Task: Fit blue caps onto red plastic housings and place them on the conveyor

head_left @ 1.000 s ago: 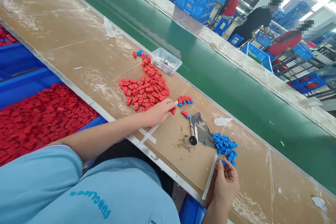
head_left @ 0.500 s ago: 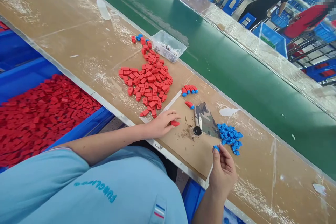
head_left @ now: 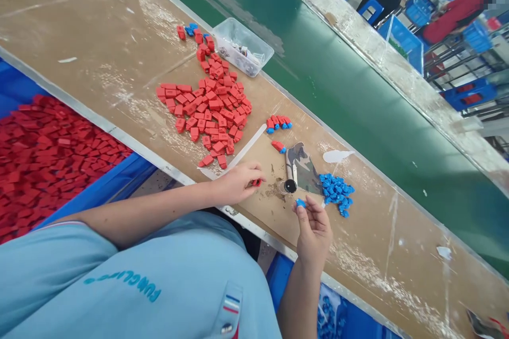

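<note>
**Red piece in one hand, blue piece in the other**

The left hand [head_left: 238, 183] rests on the brown worktop [head_left: 99, 58] with its fingers curled around a small red piece [head_left: 256, 183], pinched at the fingertips so only its end shows. The right hand [head_left: 314, 228] is raised just off the surface, thumb and forefinger pressed onto a small blue piece [head_left: 300, 202] held at their tips.

Between the two grips, slightly beyond them, stands a small dark round cap [head_left: 290, 186] on a camouflage-patterned cloth [head_left: 304, 169], with brown crumbs beside it. Just past the right hand's grip lies a heap of blue pieces [head_left: 337, 192]. Beyond the left hand's grip spreads a large heap of red pieces [head_left: 207, 106], and a white strip [head_left: 246, 151] runs from that heap towards the hand. Farther out are a few joined red-and-blue pieces [head_left: 278, 123] and a clear plastic tub [head_left: 242, 46] at the edge of the green belt [head_left: 338, 90]. To the left of the arm, below the worktop, a blue bin [head_left: 99, 185] holds many more red pieces.
</note>
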`<state>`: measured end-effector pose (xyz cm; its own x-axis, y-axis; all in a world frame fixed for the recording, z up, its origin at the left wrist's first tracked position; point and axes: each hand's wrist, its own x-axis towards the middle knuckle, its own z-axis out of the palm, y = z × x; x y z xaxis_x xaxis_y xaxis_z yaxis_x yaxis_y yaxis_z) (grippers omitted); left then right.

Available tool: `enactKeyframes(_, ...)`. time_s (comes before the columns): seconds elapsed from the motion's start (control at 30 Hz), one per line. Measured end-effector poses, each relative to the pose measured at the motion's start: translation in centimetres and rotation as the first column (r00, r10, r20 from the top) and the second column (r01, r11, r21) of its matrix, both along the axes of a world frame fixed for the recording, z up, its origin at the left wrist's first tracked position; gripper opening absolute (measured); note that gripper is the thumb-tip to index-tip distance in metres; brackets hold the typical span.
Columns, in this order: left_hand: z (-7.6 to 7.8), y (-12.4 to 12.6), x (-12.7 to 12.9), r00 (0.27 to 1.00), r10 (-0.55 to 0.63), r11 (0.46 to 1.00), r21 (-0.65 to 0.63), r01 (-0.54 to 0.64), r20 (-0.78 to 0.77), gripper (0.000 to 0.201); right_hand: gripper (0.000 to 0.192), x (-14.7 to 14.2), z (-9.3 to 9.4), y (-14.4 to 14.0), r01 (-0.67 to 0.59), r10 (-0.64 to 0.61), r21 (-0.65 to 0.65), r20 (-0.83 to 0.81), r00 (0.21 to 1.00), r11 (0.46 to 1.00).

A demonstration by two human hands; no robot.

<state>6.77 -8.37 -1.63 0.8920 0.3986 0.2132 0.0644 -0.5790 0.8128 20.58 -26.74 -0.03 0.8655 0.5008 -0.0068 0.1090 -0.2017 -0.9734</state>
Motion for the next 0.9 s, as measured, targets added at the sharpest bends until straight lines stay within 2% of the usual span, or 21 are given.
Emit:
enactKeyframes(0.17,-0.7,-0.6,0.8,0.999,-0.031,0.999,-0.027,0.030,-0.036,0.031,0.030,0.1,0.1,0.1,-0.053,0.056,-0.060,0.034,0.998,0.997)
enactKeyframes(0.27,-1.0,-0.9,0.9,0.999,-0.041,0.999,-0.033,0.041,0.016,0.025,0.030,0.2,0.2,0.2,-0.074,0.081,-0.075,0.106,0.991,0.994)
enactKeyframes(0.4,-1.3,-1.0,0.7,0.994,-0.042,0.997,-0.060,0.048,0.105,0.027,0.029,0.6,0.4,0.6,-0.058,0.067,-0.053,0.187,0.980,0.997)
enactKeyframes(0.47,-1.4,-1.1,0.6,0.990,-0.029,0.996,-0.083,0.041,0.136,0.027,0.027,0.7,0.5,0.6,-0.084,0.097,-0.069,0.220,0.971,0.994)
enactKeyframes(0.73,-1.3,-1.1,0.5,0.990,-0.014,0.992,-0.124,0.031,0.140,0.026,0.031,1.2,0.8,0.5,-0.141,0.205,-0.223,0.301,0.931,0.965)
enactKeyframes(0.9,-1.3,-1.1,0.5,0.988,-0.016,0.988,-0.149,0.039,0.155,0.026,0.028,1.5,1.8,0.9,-0.124,0.275,-0.344,0.435,0.857,0.931)
